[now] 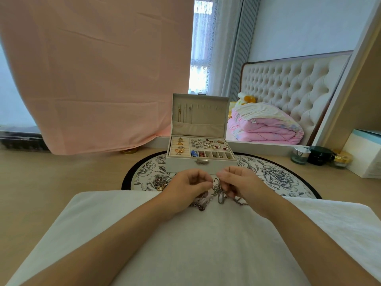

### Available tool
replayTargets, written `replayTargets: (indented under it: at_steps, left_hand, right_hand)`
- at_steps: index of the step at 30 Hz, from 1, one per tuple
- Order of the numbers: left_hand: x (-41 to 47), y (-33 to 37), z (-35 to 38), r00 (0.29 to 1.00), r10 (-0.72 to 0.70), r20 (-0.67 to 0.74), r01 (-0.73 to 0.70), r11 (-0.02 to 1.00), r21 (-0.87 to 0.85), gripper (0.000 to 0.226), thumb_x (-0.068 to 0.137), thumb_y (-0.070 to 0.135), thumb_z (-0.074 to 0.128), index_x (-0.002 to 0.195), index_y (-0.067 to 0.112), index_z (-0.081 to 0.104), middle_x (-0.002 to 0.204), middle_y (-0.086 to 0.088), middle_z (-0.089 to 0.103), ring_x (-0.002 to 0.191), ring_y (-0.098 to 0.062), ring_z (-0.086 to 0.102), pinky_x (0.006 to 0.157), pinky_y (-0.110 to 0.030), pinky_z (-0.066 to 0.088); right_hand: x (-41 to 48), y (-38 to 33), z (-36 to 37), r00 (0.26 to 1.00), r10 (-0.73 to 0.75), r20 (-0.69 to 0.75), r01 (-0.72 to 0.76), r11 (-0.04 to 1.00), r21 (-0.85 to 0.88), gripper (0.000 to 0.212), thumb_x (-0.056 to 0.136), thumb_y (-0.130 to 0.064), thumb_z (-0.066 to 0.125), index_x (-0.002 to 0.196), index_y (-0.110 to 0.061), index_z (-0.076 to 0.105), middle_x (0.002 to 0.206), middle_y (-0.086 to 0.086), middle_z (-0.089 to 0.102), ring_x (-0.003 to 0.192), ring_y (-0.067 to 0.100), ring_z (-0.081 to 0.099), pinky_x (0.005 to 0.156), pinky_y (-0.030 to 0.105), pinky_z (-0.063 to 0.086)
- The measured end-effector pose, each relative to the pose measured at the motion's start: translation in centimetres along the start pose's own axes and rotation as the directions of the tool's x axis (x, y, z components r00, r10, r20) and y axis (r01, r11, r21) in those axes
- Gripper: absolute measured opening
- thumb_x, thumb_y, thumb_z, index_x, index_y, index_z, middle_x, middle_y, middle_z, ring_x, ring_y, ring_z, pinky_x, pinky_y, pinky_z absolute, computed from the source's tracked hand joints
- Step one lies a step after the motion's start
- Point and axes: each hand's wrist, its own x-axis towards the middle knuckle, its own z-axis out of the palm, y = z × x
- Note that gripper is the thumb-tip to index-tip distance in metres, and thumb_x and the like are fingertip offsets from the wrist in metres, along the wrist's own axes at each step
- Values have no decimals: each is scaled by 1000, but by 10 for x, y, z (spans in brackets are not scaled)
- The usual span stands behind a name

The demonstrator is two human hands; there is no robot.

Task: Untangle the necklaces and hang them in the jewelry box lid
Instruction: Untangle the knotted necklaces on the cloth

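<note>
white jewelry box (181, 164) with beige lid lining (208, 118), black-and-white floral round mat (274, 174), white towel (185, 244), pink cloth (99, 69)

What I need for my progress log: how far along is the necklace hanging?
Done: a few chains hang in the lid, on its left hooks. In hand: left hand and right hand pinch a silver tangle over the towel. Left: that tangle, plus a gold pile on the floral mat; the right hooks stand bare.

necklace tangle (214, 196): links blurred, partly under left hand (188, 187) | white carton (365, 155): cut by right edge
</note>
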Motion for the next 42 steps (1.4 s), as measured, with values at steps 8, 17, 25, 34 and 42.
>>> replayTargets:
  at_steps: [8,17,25,34,42]
  left_hand:
    - [3,-4,-2,983,159,-96,-124,948,293,11,100,17,59,99,28,62,87,10,61,56,-5,50,57,-18,43]
    - [-2,-3,-2,990,131,-47,-101,910,403,3,90,41,71,90,38,72,94,13,64,73,-10,58,76,-34,51]
    - [-1,-1,3,979,143,-142,-87,934,346,21,95,22,66,108,34,77,89,16,77,83,1,71,85,-32,58]
    - [-1,0,5,959,269,-95,-186,842,507,13,95,29,66,105,32,74,87,15,74,80,0,66,78,-32,57]
    - [5,-4,0,989,134,-56,-126,984,125,16,99,10,60,106,24,60,80,0,64,76,-19,63,81,-45,57]
  right_hand:
    - [-3,-4,1,999,30,16,-30,999,-31,36,98,-24,60,65,-11,55,77,16,74,50,20,53,55,32,32]
    - [-2,1,3,999,-45,-4,45,997,65,30,95,-37,59,79,-16,73,51,4,48,47,18,35,53,32,25]
    - [-3,-2,3,994,-90,57,84,991,102,32,103,-21,51,77,-8,65,63,7,59,53,17,44,53,27,33]
    - [1,2,4,997,-39,-61,39,999,-8,13,85,-12,77,94,-8,69,67,11,58,52,18,48,50,28,40]
    - [0,4,-3,999,46,5,-46,999,26,13,94,-15,68,85,-8,75,70,10,69,52,16,55,56,30,39]
